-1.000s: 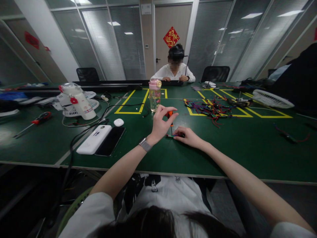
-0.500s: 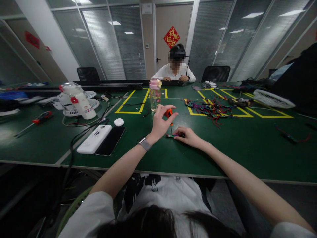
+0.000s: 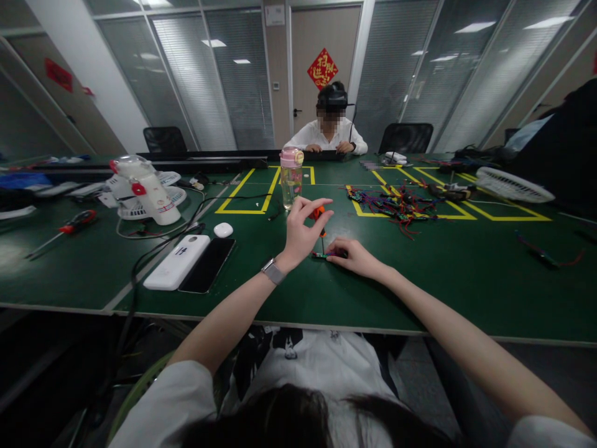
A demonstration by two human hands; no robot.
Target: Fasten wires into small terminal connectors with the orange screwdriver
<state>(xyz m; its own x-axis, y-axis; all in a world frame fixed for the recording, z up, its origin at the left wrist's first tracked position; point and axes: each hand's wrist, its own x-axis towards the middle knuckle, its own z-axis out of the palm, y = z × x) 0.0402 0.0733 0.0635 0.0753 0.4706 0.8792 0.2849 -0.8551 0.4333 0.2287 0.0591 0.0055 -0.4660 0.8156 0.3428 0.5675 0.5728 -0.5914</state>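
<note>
From the head camera, my left hand (image 3: 301, 233) sits just above the middle of the frame, fingers pinched around the orange handle of a small screwdriver (image 3: 319, 216), which stands nearly upright with its thin shaft pointing down. The tip meets a small circuit board (image 3: 323, 255) lying flat on the green table (image 3: 448, 280). My right hand (image 3: 357, 256) lies low on the table just right of centre, fingers closed narrowly on the board's right end, pressing it down.

Just above my left hand, a clear water bottle (image 3: 291, 177) with a pink lid stands upright beside a yellow taped rectangle. Right of centre, a tangle of coloured wires (image 3: 396, 206) is spread over another taped outline, well apart from my hands. In the left half of the frame lie a white power bank (image 3: 177, 261) and a black phone (image 3: 208, 265) side by side, touching, with a white earbud case (image 3: 223, 229) just above them. Farther left stands a white fan (image 3: 144, 190), and a red-handled screwdriver (image 3: 69, 227) lies near the left edge. At the top centre, another person (image 3: 329, 127) in a white shirt sits at the table's far side, both hands on it.
</note>
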